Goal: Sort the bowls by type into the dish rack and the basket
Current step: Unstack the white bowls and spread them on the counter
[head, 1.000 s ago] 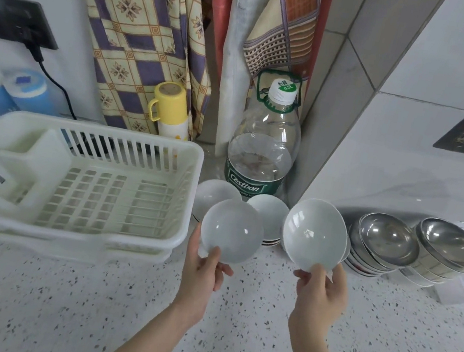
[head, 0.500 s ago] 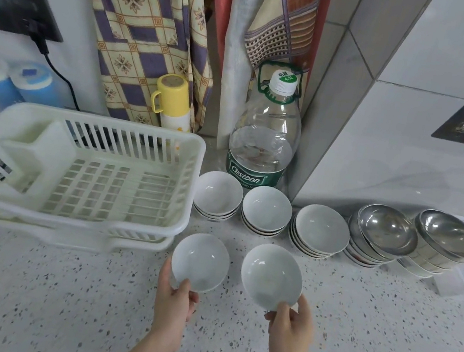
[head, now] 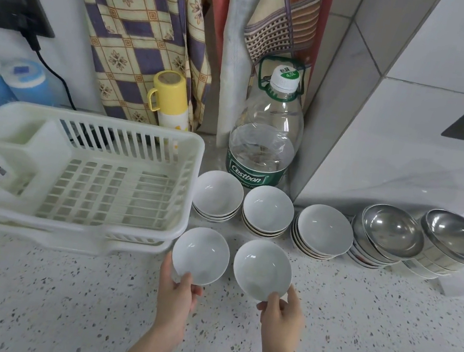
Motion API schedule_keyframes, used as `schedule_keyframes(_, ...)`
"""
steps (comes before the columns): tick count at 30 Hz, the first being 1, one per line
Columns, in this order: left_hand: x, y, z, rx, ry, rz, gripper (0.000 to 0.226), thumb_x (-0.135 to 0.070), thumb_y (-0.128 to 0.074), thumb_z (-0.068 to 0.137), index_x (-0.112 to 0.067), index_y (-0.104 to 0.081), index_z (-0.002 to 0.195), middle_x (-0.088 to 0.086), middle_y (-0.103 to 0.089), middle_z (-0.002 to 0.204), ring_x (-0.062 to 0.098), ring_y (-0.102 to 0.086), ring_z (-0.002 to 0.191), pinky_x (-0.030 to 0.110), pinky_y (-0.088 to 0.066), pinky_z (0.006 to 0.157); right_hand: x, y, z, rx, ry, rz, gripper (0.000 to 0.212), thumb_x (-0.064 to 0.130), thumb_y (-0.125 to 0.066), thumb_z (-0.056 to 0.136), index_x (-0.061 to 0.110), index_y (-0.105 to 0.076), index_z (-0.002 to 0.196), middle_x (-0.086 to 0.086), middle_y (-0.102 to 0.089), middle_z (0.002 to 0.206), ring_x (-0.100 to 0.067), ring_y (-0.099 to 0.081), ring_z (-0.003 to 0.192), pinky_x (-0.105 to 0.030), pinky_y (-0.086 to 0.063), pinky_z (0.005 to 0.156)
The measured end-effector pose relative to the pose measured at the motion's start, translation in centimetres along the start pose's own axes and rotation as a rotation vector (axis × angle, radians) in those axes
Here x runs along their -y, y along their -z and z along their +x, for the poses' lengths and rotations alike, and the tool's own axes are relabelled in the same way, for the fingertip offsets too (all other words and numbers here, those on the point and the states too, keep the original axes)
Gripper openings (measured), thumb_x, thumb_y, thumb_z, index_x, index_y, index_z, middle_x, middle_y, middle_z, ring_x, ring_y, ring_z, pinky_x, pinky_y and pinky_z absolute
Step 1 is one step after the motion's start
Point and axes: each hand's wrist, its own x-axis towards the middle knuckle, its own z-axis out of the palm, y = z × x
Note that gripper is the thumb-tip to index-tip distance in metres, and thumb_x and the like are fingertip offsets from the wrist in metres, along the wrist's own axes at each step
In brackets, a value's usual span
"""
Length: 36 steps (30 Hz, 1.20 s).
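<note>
Nearest the camera, over the speckled terrazzo countertop point(head: 50, 299), the left hand point(head: 177, 292) pinches the near rim of a small white ceramic bowl point(head: 201, 255), thumb inside the rim and fingers beneath. Just beside it, the right hand point(head: 282, 316) pinches the near rim of a second white ceramic bowl point(head: 262, 268) the same way; the two bowls sit side by side, close but apart, and whether they rest on the counter or hang just above it is hard to tell. Left of them stands the empty white plastic slatted dish rack point(head: 77, 177) on its drip tray. Behind the held bowls runs a row of three stacks of white ceramic bowls point(head: 267, 211), then two stacks of shiny stainless-steel bowls point(head: 423, 238) to the right. Farther back stands a large clear plastic water bottle with a green label point(head: 261, 147).
</note>
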Motion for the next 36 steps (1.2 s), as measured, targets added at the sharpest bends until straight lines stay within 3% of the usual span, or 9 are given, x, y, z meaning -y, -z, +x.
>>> schedule_keyframes(10, 0.4, -0.1, 0.1, 0.005, -0.021, 0.002, 0.06, -0.006, -0.047, 0.1, -0.051, -0.038, 0.139, 0.013, -0.069, 0.088, 0.008, -0.057, 0.052, 0.02, -0.032, 0.036, -0.1, -0.1, 0.7, 0.032, 0.006, -0.013, 0.048, 0.012, -0.045, 0.094, 0.027, -0.047, 0.14, -0.003, -0.068, 0.057, -0.003, -0.055, 0.048, -0.029, -0.045, 0.05)
schedule_keyframes(14, 0.3, -0.2, 0.1, 0.004, -0.019, -0.001, 0.06, -0.008, -0.048, 0.1, -0.052, -0.038, 0.139, 0.012, -0.069, 0.09, 0.008, -0.058, 0.053, 0.02, -0.032, 0.036, -0.1, -0.3, 0.4, 0.042, -0.003, 0.009, 0.049, 0.015, -0.047, 0.096, 0.026, -0.043, 0.144, -0.002, -0.069, 0.059, -0.011, -0.058, 0.055, -0.034, -0.049, 0.055)
schedule_keyframes(20, 0.4, -0.7, -0.3, 0.008, 0.002, -0.02, 0.057, -0.013, -0.05, 0.101, -0.055, -0.037, 0.137, 0.0, -0.073, 0.081, 0.007, -0.061, 0.054, 0.021, -0.032, 0.037, 0.1, -0.2, -0.1, 0.077, -0.011, 0.036, 0.044, 0.022, -0.051, 0.097, 0.026, -0.043, 0.14, 0.003, -0.072, 0.063, -0.003, -0.053, 0.042, -0.018, -0.044, 0.042)
schedule_keyframes(25, 0.4, -0.8, -0.2, 0.002, 0.004, -0.013, 0.056, -0.013, -0.05, 0.101, -0.05, -0.037, 0.14, 0.009, -0.07, 0.087, 0.007, -0.059, 0.052, 0.022, -0.032, 0.037, 0.4, -0.1, -0.4, 0.098, -0.01, 0.041, 0.046, 0.024, -0.053, 0.098, 0.023, -0.041, 0.142, 0.001, -0.072, 0.065, -0.004, -0.054, 0.041, -0.014, -0.043, 0.04)
schedule_keyframes(30, 0.6, -0.8, -0.2, 0.01, 0.016, -0.009, 0.056, -0.015, -0.05, 0.101, -0.046, -0.033, 0.144, 0.013, -0.07, 0.081, 0.007, -0.055, 0.048, 0.021, -0.033, 0.037, 0.4, -0.3, -0.9, 0.124, -0.026, 0.072, 0.046, 0.028, -0.052, 0.098, 0.024, -0.04, 0.143, 0.001, -0.073, 0.068, -0.006, -0.056, 0.043, -0.015, -0.044, 0.041)
schedule_keyframes(33, 0.7, -0.7, -0.4, 0.02, 0.021, -0.027, 0.054, -0.02, -0.053, 0.101, -0.044, -0.033, 0.145, 0.007, -0.07, 0.067, 0.006, -0.054, 0.046, 0.02, -0.033, 0.036, 0.3, -0.4, -1.0, 0.144, -0.037, 0.101, 0.046, 0.029, -0.052, 0.098, 0.025, -0.04, 0.142, -0.002, -0.074, 0.071, -0.01, -0.058, 0.046, -0.021, -0.048, 0.047)
schedule_keyframes(36, 0.6, -0.7, -0.6, 0.036, 0.035, -0.044, 0.055, -0.023, -0.056, 0.1, -0.046, -0.032, 0.145, 0.009, -0.071, 0.068, 0.006, -0.051, 0.043, 0.019, -0.034, 0.036, 0.4, -0.5, -1.0, 0.163, -0.058, 0.116, 0.044, 0.03, -0.052, 0.098, 0.027, -0.04, 0.141, -0.002, -0.074, 0.073, -0.013, -0.06, 0.047, -0.025, -0.048, 0.048)
